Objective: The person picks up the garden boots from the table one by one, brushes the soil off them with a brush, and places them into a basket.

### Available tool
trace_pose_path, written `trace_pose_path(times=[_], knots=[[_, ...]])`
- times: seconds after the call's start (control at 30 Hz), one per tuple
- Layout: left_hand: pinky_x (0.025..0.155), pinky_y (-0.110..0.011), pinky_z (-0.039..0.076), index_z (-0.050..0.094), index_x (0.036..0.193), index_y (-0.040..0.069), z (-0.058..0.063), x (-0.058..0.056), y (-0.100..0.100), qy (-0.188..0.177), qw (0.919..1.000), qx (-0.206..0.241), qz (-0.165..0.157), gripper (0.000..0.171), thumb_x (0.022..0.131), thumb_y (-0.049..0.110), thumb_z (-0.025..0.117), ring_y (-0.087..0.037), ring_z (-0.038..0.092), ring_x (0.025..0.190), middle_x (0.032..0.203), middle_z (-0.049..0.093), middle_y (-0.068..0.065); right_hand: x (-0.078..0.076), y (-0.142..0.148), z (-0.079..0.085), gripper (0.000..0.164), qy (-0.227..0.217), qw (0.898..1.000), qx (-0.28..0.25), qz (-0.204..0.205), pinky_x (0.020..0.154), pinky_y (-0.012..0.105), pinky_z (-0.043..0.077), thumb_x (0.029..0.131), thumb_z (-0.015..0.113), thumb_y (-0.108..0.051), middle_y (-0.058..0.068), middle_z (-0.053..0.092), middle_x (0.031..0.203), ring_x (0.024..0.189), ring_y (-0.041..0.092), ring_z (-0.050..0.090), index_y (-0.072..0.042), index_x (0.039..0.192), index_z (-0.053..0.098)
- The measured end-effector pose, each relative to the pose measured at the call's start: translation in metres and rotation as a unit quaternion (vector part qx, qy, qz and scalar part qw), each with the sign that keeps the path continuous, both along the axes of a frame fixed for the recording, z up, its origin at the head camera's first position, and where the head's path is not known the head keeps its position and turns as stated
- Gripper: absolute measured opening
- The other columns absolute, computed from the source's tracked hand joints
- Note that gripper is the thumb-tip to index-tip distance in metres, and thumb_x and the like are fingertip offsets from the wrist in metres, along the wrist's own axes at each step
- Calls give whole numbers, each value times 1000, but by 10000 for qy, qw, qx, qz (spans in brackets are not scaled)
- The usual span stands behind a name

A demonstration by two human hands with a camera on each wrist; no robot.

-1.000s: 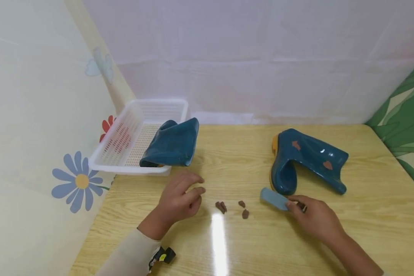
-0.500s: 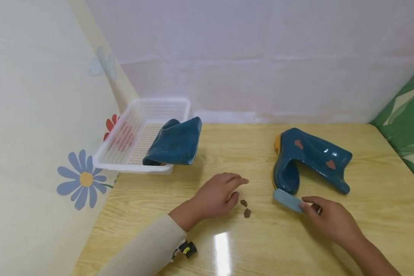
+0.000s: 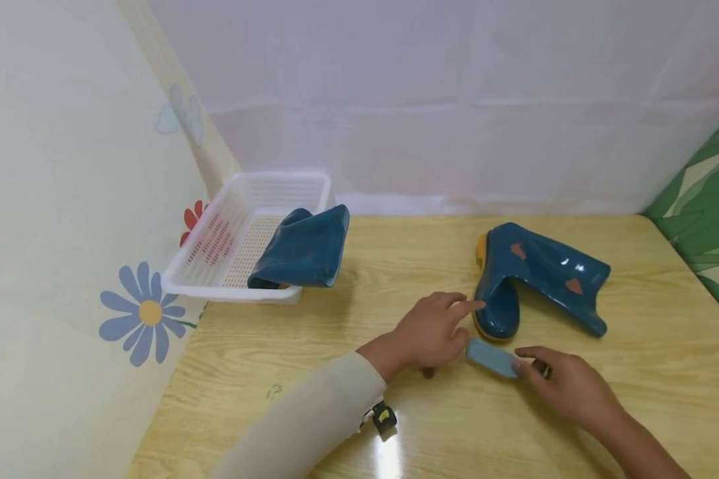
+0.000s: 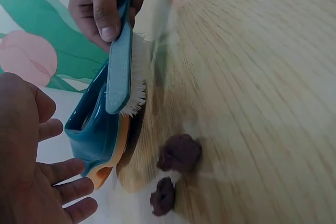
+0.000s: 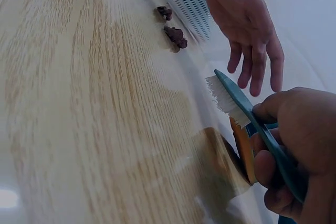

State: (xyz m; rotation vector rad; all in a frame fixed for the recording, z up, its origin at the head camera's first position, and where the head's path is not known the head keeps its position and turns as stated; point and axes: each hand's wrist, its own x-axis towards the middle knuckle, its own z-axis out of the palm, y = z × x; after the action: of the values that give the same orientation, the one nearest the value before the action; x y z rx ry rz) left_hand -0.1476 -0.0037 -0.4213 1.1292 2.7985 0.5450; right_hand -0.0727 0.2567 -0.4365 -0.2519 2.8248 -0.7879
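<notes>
The right hand [image 3: 575, 389] grips the brush [image 3: 492, 358] just near of the boot [image 3: 551, 269], which lies right on the surface [image 3: 389, 266]; the left hand [image 3: 434, 327], outstretched, holds nothing. This looks like readying for brushing, which calls for steadying the boot.

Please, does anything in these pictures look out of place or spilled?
Yes. Two brown lumps lie loose on the table, perhaps dirt. The nearby boot lies on its side instead of standing, and the other boot overhangs the rim of the basket.
</notes>
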Motion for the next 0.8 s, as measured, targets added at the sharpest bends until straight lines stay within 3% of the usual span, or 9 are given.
trace_pose_path(times=[0.2,0.33,0.5,0.8], knots=[[112,-45,34,42,157,34,-2,-4,13,-283,9993,-249,66,52,105,33,45,-19,42,141,152,50,-1,1,-3,0,44,66,10000,38,38,57,31,42,102,62,-41,-7,62,81,67,12,52,-6,126,72],[112,-51,28,38,158,38,-4,-5,20,-429,9981,-408,149,51,109,50,35,-20,35,145,154,47,1,1,-4,1,45,-11,10000,61,50,57,31,43,102,62,-42,-7,63,81,67,12,52,-5,125,72],[111,-56,23,35,159,41,-5,-5,28,-692,9958,-527,278,62,104,68,23,-24,27,148,161,38,2,1,-5,1,44,-68,9999,30,74,59,32,45,102,63,-41,-7,64,83,69,11,54,-5,126,71],[111,-57,20,36,161,25,-5,-8,30,-745,9952,-560,290,67,107,61,16,-22,23,150,165,31,2,2,-6,0,43,71,9999,21,133,59,31,44,102,63,-42,-9,64,82,68,10,53,-6,125,72]])
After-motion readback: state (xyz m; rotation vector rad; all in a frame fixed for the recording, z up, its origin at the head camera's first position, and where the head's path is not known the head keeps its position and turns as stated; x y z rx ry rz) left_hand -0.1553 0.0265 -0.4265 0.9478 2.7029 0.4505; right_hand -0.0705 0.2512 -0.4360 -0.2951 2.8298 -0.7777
